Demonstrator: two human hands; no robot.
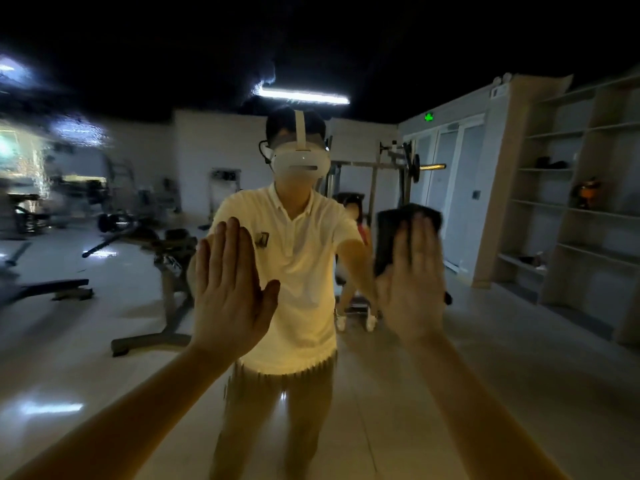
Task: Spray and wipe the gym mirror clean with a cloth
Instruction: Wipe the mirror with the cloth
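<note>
Dark cloth: a black, soft-looking pad pressed flat on the glass under the right hand, its top edge and left side showing past the fingers.
Right hand: spread flat, palm forward, fingers together over the cloth; it pins the cloth to the glass by pressure, not by a closed grip.
Left hand: open and empty, palm flat toward the glass, thumb out to the side; whether it touches the surface or hovers just off it, I cannot tell.
Mirror: fills nearly the whole view; it reflects the person in a pale polo shirt, weight benches, a rack and wall shelves.
Wet patch: on the far left the reflection looks smeared and speckled with droplets, which reads as spray or grime not yet wiped.
Centre and right of glass: the reflection here is sharper, so this stretch seems the cleaner part, though the dim light makes that unsure.
Spray bottle: none in sight; neither hand holds one.
Stage, as I judge it: spraying looks done for this section and wiping is in hand, roughly midway.
Left to do: work the cloth across to the streaked left side, then check for smears.
</note>
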